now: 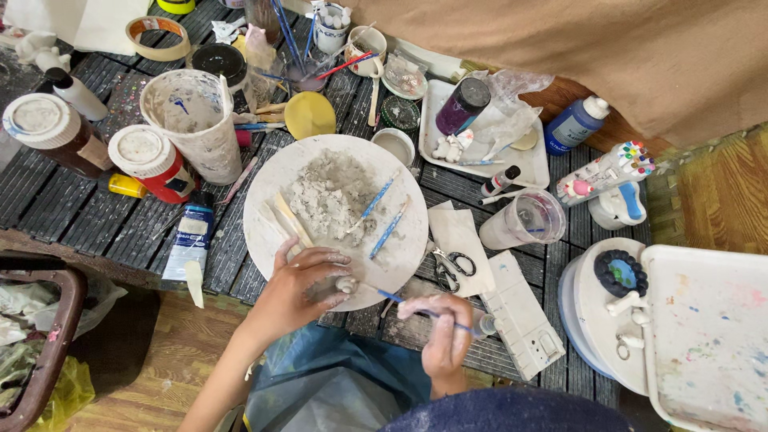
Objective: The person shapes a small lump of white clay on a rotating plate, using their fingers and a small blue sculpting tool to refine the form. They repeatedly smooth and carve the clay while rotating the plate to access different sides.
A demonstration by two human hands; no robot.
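Left hand (300, 280) pinches a small white clay piece (346, 283) over the near rim of the round white clay-smeared board (264, 232); right hand (444, 328) grips a thin blue-handled brush (416, 308). Best kept steady, strokes light.

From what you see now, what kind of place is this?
Probably a home craft or painting corner: a round board smeared with grey paste, brushes in cups, a paint tube, and a paint-speckled tray.
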